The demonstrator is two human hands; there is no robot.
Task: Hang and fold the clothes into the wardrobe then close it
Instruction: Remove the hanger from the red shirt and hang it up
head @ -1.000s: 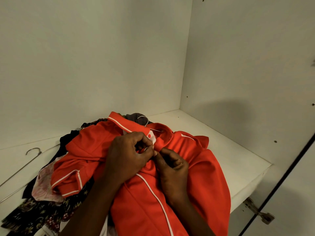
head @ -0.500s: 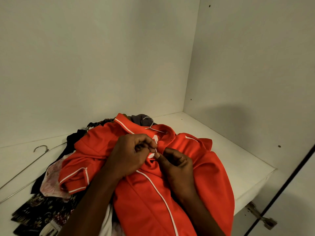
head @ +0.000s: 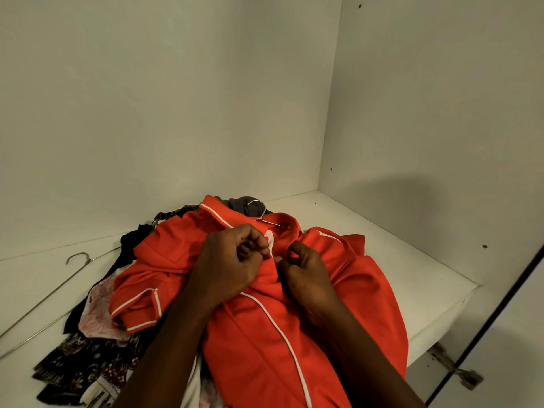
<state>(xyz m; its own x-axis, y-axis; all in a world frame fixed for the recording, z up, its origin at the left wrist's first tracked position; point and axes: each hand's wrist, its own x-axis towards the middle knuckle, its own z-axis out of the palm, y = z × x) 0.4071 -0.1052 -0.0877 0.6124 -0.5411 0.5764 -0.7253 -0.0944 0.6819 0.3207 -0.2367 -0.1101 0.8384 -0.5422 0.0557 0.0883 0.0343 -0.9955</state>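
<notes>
A red shirt (head: 259, 337) with white piping lies on top of a heap of clothes on the white wardrobe shelf (head: 394, 260). My left hand (head: 232, 266) pinches the left side of its front opening just below the collar. My right hand (head: 306, 272) pinches the right side, fingertips nearly meeting the left hand's. A thin wire hanger hook (head: 262, 212) sticks out of the collar. The button or fastening between my fingers is hidden.
A bare wire hanger (head: 53, 290) lies on the shelf at the left. Dark floral (head: 79, 363) and pink patterned clothes (head: 97, 307) lie under the shirt. The wardrobe's back and right walls enclose the shelf. A door hinge (head: 453, 369) shows at the lower right.
Both hands stayed at the shirt's neck opening, with the fingers working closer together. The view shifted slightly left, so the pile sits further right in frame.
</notes>
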